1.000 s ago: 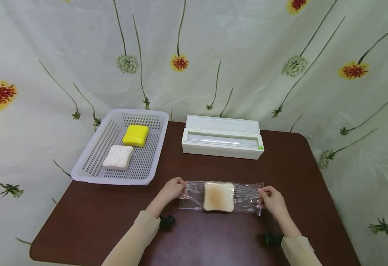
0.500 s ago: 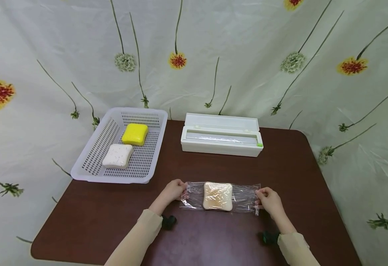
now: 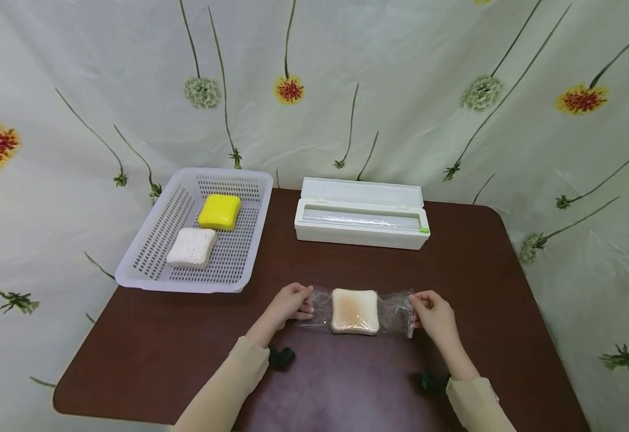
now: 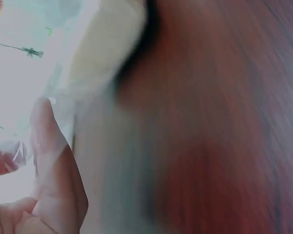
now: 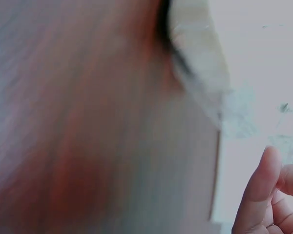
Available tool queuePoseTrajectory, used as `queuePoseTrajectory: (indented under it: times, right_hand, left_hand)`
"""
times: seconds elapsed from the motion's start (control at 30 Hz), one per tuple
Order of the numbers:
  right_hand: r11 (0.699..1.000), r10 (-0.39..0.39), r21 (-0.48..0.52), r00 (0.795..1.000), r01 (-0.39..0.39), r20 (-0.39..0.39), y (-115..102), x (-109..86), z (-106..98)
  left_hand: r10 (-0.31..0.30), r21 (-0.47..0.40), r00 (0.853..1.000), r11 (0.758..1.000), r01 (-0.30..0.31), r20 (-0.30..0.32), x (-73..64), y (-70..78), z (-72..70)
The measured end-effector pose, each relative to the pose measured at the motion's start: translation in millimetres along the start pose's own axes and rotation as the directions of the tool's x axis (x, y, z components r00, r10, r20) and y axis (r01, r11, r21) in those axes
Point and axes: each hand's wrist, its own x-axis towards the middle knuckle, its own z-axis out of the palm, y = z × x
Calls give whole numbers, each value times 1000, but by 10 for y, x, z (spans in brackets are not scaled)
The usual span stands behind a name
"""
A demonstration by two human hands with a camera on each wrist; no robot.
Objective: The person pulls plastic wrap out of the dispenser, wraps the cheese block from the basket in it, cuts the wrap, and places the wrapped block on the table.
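A square bread slice [image 3: 354, 312], pale with a browned middle, lies under clear plastic wrap [image 3: 395, 312] in front of me. My left hand [image 3: 288, 307] pinches the wrap's left end between thumb and fingers. At the other end, my right hand [image 3: 434, 315] pinches the gathered wrap the same way. Both wrist views are blurred; the left one shows the bread slice [image 4: 107, 44] beyond my thumb, and the right one shows its pale edge [image 5: 198, 44] above my thumb and finger.
A white perforated basket [image 3: 125, 279] at the back left holds a yellow slice-shaped block [image 3: 219, 212] and a speckled white one [image 3: 192, 247]. Behind the bread stands a white wrap dispenser [image 3: 363, 236] with its lid raised. A flowered cloth [image 3: 400, 60] hangs behind the dark table [image 3: 174, 348].
My two hands have come closer together, and the wrap between them is shorter and more bunched. The bread stays between them. The head view has shifted slightly.
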Motion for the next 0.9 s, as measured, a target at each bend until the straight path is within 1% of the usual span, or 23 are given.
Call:
queuePoseTrajectory:
  times: [0.1, 0.17, 0.3, 0.4, 0.43, 0.53, 0.67, 0.77, 0.9]
  right_hand:
    - [1000, -16, 17, 1000, 16, 2, -121, 5, 44]
    - [1000, -21, 16, 1000, 21, 7, -162, 4, 66]
    - [1000, -12, 13, 1000, 12, 16, -181, -1, 90]
    - [1000, -5, 27, 1000, 4, 22, -182, -5, 105]
    - [999, -3, 39, 1000, 2, 27, -180, -9, 110]
    - [997, -2, 76, 999, -1, 36, -187, -20, 131]
    - [990, 13, 142, 999, -20, 49, -233, -27, 162]
    - [975, 36, 216, 997, -49, 63, -300, -31, 216]
    - [948, 52, 307, 994, -79, 94, -409, -51, 394]
  left_hand:
    - [4, -46, 1000, 999, -4, 9, -4, 65, 59]
    - [8, -62, 1000, 998, -8, 13, -14, 103, 108]
    - [26, -75, 999, 997, -24, 21, -49, 162, 234]
    - [57, -71, 997, 996, -54, 43, -81, 177, 344]
    - [65, -64, 996, 996, -61, 53, -96, 176, 381]
    - [111, -20, 990, 994, -110, 81, -157, 180, 475]
    - [149, 26, 984, 988, -152, 95, -228, 216, 541]
    - [142, 36, 984, 989, -146, 104, -246, 246, 562]
    - [123, 37, 987, 991, -127, 103, -240, 262, 584]
